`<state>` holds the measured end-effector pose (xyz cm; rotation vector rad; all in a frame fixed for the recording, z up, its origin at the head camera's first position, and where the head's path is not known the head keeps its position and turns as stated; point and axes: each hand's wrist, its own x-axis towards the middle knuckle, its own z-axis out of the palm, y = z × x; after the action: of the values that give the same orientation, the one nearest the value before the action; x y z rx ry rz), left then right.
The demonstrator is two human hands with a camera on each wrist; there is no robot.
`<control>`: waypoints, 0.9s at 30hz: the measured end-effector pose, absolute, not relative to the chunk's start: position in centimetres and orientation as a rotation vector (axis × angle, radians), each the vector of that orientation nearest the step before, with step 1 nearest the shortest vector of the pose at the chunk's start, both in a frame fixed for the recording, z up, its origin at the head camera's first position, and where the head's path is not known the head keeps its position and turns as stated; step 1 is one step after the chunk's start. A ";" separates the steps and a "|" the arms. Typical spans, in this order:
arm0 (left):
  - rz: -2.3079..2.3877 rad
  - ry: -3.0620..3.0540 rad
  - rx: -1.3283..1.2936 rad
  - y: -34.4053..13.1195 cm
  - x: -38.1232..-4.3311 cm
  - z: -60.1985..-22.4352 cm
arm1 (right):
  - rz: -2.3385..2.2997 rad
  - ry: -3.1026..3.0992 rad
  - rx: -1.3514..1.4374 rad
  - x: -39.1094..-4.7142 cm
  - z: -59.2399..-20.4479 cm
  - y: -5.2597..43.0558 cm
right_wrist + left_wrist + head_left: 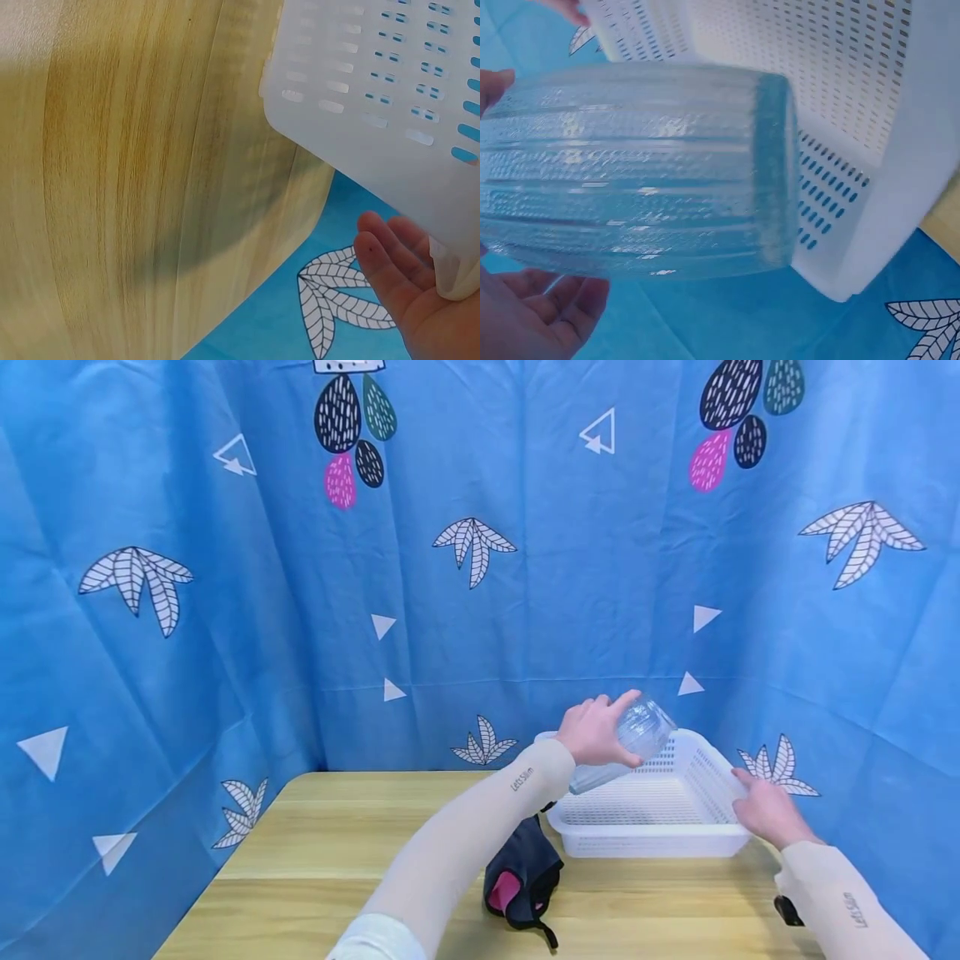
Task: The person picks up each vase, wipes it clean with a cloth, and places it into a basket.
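My left hand (596,731) grips a clear ribbed glass vase (645,727) from the side, thumb and fingers spread round it. The vase is tilted on its side above the white plastic basket (652,842). In the left wrist view the vase (645,172) spans much of the picture, its thick end towards the basket wall (922,112); the left fingers (570,307) curl beneath it. At the basket's right side, my right hand (768,810) holds the rim. In the right wrist view its fingers (394,259) lie under the basket's edge, and the thumb is hidden.
A black cloth item (525,868) with pink lining and a thin strap lies left of the basket, partly behind the left forearm. The wooden table (315,860) ends at a blue patterned curtain (480,627) behind and at both sides.
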<state>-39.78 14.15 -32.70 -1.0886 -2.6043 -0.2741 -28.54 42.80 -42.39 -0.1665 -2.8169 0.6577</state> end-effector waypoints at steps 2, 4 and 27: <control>-0.214 -2.633 -1.094 14.7 -39.9 -33.3 | 0.645 -2.815 -0.164 -28.6 -42.4 42.7; -0.153 -2.662 -1.093 15.2 -40.2 -34.1 | 0.634 -2.814 -0.160 -28.6 -42.5 42.6; 0.341 -2.802 -1.130 19.3 -40.3 -38.4 | 0.603 -2.808 -0.188 -28.7 -42.4 42.6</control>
<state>-40.29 19.26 -38.40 -1.1304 -2.8020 0.3410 -28.69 42.61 -42.44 -0.1876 -2.8077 0.6030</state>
